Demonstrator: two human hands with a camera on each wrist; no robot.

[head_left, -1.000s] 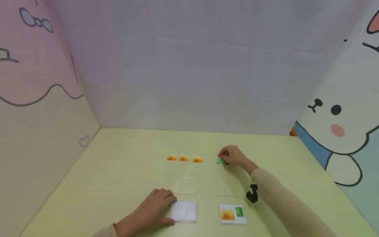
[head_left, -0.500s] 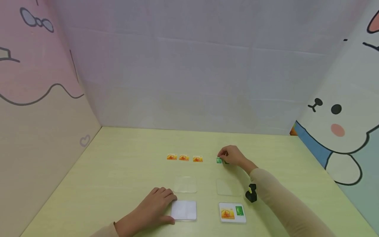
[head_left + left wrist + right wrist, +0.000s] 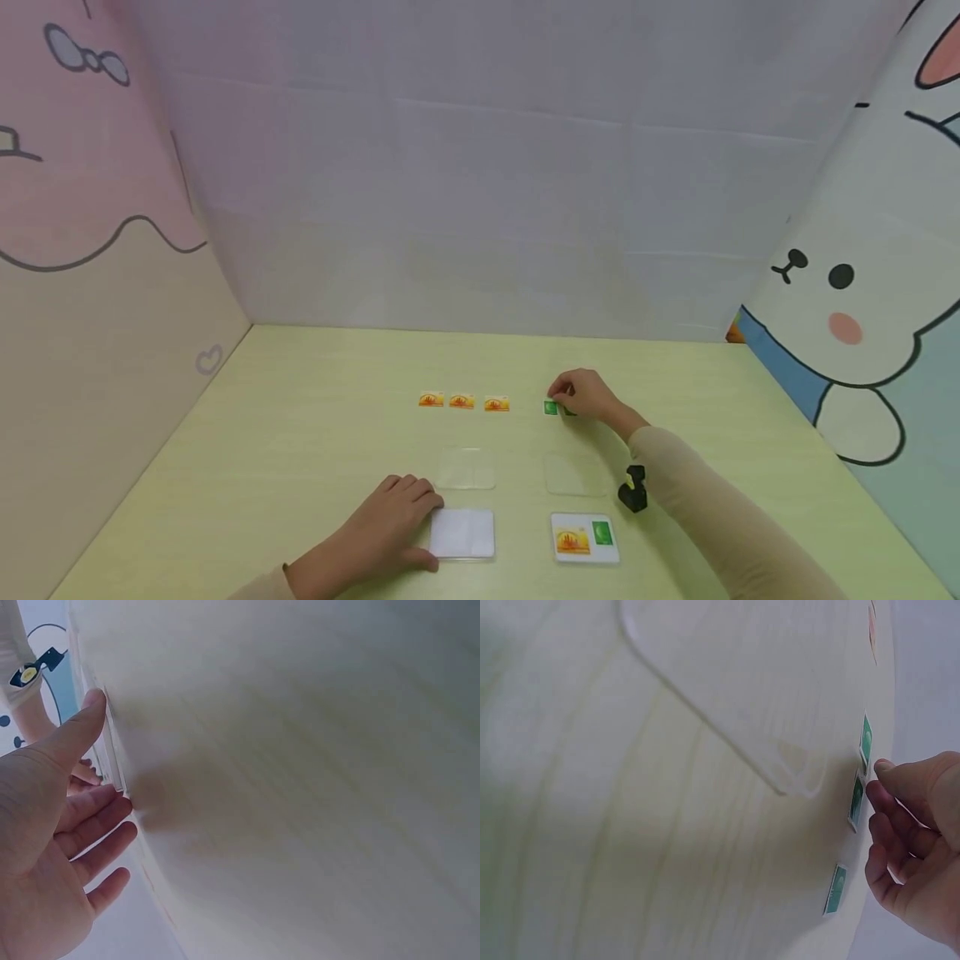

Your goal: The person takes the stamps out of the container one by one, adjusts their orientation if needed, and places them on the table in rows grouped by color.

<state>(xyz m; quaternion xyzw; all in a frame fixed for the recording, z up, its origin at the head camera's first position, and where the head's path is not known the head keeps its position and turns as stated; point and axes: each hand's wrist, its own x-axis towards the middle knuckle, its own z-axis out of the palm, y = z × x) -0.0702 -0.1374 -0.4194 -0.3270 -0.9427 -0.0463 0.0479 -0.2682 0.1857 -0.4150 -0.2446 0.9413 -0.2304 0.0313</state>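
My right hand [image 3: 588, 394] is at the far right of the row, thumb and forefinger brought together at a small green stamp [image 3: 856, 800]. Another green stamp [image 3: 866, 739] lies beside it; a third [image 3: 835, 890] lies under the palm, hidden in the head view. My left hand [image 3: 397, 523] rests at the left side of a clear flat case with a white card [image 3: 462, 533], thumb at the near corner and forefinger at the far one, fingers loosely extended. To its right lies a white card [image 3: 585, 551] bearing an orange stamp [image 3: 573, 542] and a green stamp [image 3: 602, 533].
Three orange stamps, one of them [image 3: 461, 402] in the middle, lie in a row at the back. Two clear rectangular covers, a left one [image 3: 465, 469] and a right one [image 3: 575, 475], lie behind the cards. A black wrist camera [image 3: 633, 489] sits at the right sleeve.
Both hands keep their places at the green stamps and the case. The whole head view shifts slightly to the left.
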